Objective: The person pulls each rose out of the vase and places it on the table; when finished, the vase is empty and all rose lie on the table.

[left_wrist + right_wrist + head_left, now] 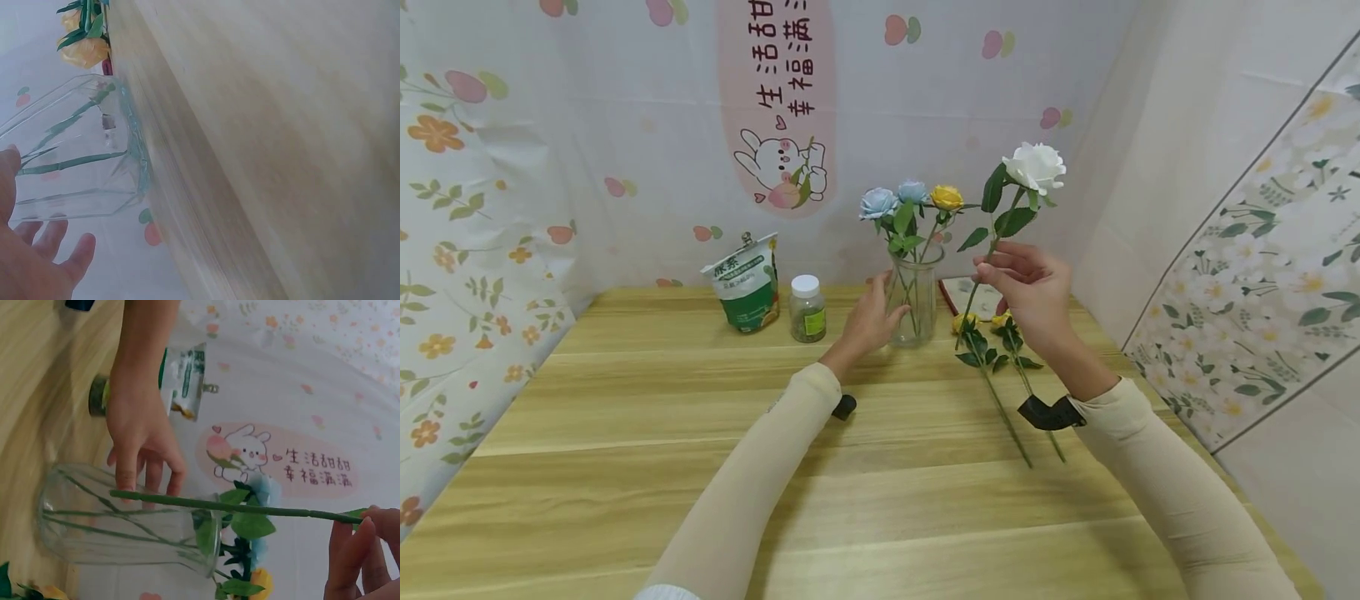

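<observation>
A clear glass vase stands upright at the back of the table, with two blue roses and a yellow rose in it. My left hand holds the vase from its left side, thumb in front and fingers behind. To the right, my right hand pinches the green stem of a white rose, bloom up and stem slanting down. In the right wrist view the stem passes across the vase on the camera's side. Two yellow roses lie on the table below the right hand.
Left of the vase stand a white-capped jar and a green and white pouch with a clip on top. A pale, red-edged flat object lies behind the loose roses. Patterned cloth hangs behind the wooden table.
</observation>
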Demonstrator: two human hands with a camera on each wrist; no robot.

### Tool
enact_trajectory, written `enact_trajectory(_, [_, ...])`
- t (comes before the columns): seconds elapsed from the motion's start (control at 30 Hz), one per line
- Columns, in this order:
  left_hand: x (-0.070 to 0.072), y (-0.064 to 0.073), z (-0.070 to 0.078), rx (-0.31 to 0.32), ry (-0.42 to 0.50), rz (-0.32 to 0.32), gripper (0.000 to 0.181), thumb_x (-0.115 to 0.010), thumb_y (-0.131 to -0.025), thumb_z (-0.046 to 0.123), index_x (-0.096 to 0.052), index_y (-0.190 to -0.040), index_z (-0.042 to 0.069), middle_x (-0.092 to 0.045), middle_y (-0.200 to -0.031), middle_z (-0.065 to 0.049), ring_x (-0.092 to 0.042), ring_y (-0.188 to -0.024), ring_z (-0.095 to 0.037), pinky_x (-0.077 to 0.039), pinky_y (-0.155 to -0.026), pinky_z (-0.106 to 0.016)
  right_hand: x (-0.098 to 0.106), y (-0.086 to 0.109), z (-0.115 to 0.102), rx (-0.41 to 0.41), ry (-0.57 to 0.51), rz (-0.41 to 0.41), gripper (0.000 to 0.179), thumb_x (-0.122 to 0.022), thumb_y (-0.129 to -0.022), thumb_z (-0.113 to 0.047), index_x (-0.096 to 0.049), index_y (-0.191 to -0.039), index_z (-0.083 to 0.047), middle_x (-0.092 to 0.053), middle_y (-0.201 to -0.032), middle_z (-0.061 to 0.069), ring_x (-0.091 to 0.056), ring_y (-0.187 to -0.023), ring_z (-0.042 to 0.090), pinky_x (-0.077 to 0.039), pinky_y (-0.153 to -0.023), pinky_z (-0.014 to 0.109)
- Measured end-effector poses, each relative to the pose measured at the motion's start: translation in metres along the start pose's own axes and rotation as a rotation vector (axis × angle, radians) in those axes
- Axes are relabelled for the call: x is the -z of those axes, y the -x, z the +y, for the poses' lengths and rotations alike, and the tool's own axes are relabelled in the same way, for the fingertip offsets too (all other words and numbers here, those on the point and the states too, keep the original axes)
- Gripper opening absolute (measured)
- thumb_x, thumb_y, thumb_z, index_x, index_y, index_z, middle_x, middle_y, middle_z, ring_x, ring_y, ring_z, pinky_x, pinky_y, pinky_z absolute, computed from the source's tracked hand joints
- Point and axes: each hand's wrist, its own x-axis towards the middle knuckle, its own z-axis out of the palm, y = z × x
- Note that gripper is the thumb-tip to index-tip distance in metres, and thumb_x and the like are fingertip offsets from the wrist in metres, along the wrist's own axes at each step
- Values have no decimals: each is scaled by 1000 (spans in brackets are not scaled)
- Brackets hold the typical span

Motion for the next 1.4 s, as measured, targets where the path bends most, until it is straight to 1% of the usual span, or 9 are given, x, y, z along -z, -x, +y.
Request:
enact_trajectory(0.13, [0, -1, -1, -9, -3, 5, 71, -62, -99, 34, -23, -155, 13, -43, -152, -14, -54, -125, -35, -50, -95, -50, 3, 12, 0, -110, -21, -25, 23, -73, -87, 4, -73, -107, -8, -76, -87, 0, -73, -73, 14, -43, -39, 22])
enact_trajectory(0.27, [1, 0, -1, -16, -4, 4, 71, -61, -100, 35, -23, -155, 13, -42, -153, -13, -53, -127, -35, -49, -96, -51, 9, 23, 4, -191, -13, -66, 24, -71, -87, 6, -73, -104, -12, -76, -86, -2, -73, -73, 13, -42, -38, 22])
enact_trajectory(0.53, [0, 0, -1, -25, -21, -3, 71, -60, -100, 35, -22, -155, 12, -41, -153, -13, -53, -127, -34, -49, -97, -50, 18, 46, 12, -368, 95, -181, 26, -73, -88, 2, -73, -105, -18, -77, -89, -4, -73, -73, 12, -43, -39, 24])
enact_trajectory(0.7, [1, -1, 0, -22, -21, 7, 72, -62, -99, 34, -22, -155, 12, -42, -152, -16, -54, -126, -35, -49, -96, -50, 21, 53, 18, -422, 130, -219, 26, -74, -87, 0, -71, -108, -15, -76, -88, -4, -74, -75, 16, -40, -39, 22])
enact_trajectory(0.83, [0, -1, 0, -21, -19, 4, 72, -62, -99, 33, -23, -155, 12, -43, -151, -17, -54, -126, -35, -49, -96, -51, 23, 57, 24, -449, 155, -250, 34, -75, -86, 0, -65, -118, 4, -76, -86, -6, -74, -75, 14, -39, -38, 22])
enact_trajectory(0.93, [1, 0, -2, -20, -20, -5, 72, -62, -99, 33, -22, -155, 12, -40, -153, -14, -52, -129, -34, -49, -98, -50, 24, 61, 28, -481, 178, -280, 42, -74, -87, -1, -57, -124, 14, -75, -85, -6, -73, -74, 12, -39, -38, 22])
enact_trajectory(1.07, [2, 1, -3, -27, -20, -8, 72, -61, -100, 33, -21, -155, 12, -38, -156, -12, -50, -130, -33, -48, -99, -49, 26, 64, 34, -531, 213, -303, 42, -73, -88, -1, -57, -125, 13, -76, -88, -3, -72, -74, 10, -39, -40, 22])
enact_trajectory(1.23, [3, 0, -4, -32, -24, 0, 72, -62, -99, 31, -21, -155, 12, -38, -156, -11, -52, -129, -32, -49, -98, -48, 28, 66, 41, -586, 268, -344, 48, -75, -87, -4, -56, -129, 10, -76, -98, 5, -72, -75, 11, -40, -41, 24])
enact_trajectory(1.4, [3, 0, -3, -33, -28, -9, 72, -62, -99, 32, -21, -155, 12, -38, -156, -11, -51, -130, -32, -48, -100, -48, 32, 72, 48, -632, 240, -376, 52, -75, -87, -3, -53, -132, 10, -76, -100, 0, -73, -77, 13, -36, -41, 25])
